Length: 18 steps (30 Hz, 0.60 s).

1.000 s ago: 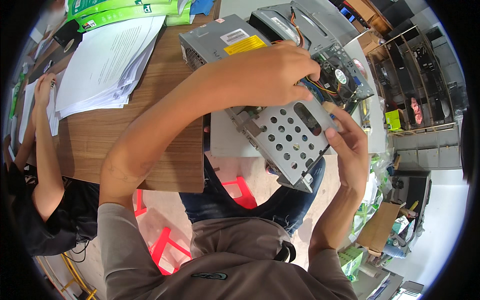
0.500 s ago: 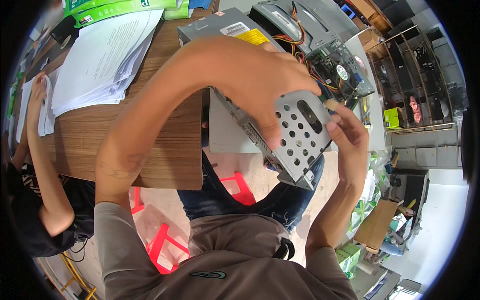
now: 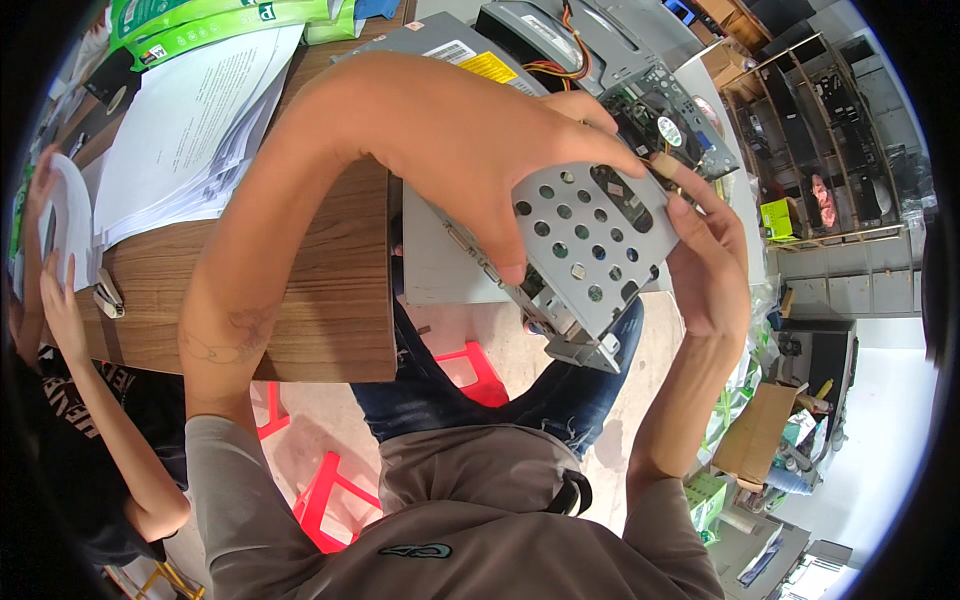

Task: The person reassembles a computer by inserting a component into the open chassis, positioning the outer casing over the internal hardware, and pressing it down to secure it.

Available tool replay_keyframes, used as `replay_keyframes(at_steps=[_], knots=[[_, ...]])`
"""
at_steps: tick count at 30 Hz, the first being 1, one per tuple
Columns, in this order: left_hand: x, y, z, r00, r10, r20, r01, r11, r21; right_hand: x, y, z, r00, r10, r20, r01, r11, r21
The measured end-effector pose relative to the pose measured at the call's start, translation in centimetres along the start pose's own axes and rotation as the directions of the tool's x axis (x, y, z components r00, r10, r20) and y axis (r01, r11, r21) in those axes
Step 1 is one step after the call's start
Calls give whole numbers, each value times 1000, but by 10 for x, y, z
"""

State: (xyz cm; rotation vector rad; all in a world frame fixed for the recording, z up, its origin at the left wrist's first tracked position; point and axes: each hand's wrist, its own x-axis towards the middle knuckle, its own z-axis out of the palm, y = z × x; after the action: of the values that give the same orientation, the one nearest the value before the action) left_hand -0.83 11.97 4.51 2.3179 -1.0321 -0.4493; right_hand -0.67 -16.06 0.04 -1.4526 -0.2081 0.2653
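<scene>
A perforated grey metal computer drive cage (image 3: 570,235) is held tilted in front of me, over the near side of an opened computer case (image 3: 450,270). My left hand (image 3: 490,150) reaches across it, thumb pressed on the holed plate and fingers over the far edge. At the cage's right edge my right hand (image 3: 710,265) grips with thumb and fingers; a finger has a pale wrap on its tip. Just beyond lie coloured cables (image 3: 572,50), a fan (image 3: 670,130) and a metal drive with a yellow label (image 3: 487,68). The cage's underside is hidden.
Left is a wooden table (image 3: 330,300) with a paper stack (image 3: 190,140), green packages (image 3: 215,30) and a stapler (image 3: 108,295). A co-worker's hand (image 3: 62,310) holds curled paper at far left. Red stools (image 3: 325,500) stand below; a shelf rack (image 3: 830,140) is at right.
The cage and my left hand have shifted slightly left, with more of the holed plate showing. The co-worker's hands have lifted some sheets, and a stapler now shows beside them.
</scene>
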Motion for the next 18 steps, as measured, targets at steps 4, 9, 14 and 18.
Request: replay_keyframes(at_steps=[4, 9, 14, 18], knots=[[1, -4, 1, 997, 77, -17, -77, 997, -14, -1, 0, -3, 1000, 25, 10, -25, 999, 26], [-1, 0, -1, 998, 57, -16, -58, 998, -33, 1, -6, -4, 1000, -11, 10, 10, 999, 42], [2, 0, 0, 999, 47, -16, -48, 997, -64, -2, -7, -5, 1000, -1, 19, 0, 999, 48], [-1, -1, -4, 995, 99, 14, -98, 995, -33, -2, -3, -6, 999, 19, 39, -21, 998, 52]])
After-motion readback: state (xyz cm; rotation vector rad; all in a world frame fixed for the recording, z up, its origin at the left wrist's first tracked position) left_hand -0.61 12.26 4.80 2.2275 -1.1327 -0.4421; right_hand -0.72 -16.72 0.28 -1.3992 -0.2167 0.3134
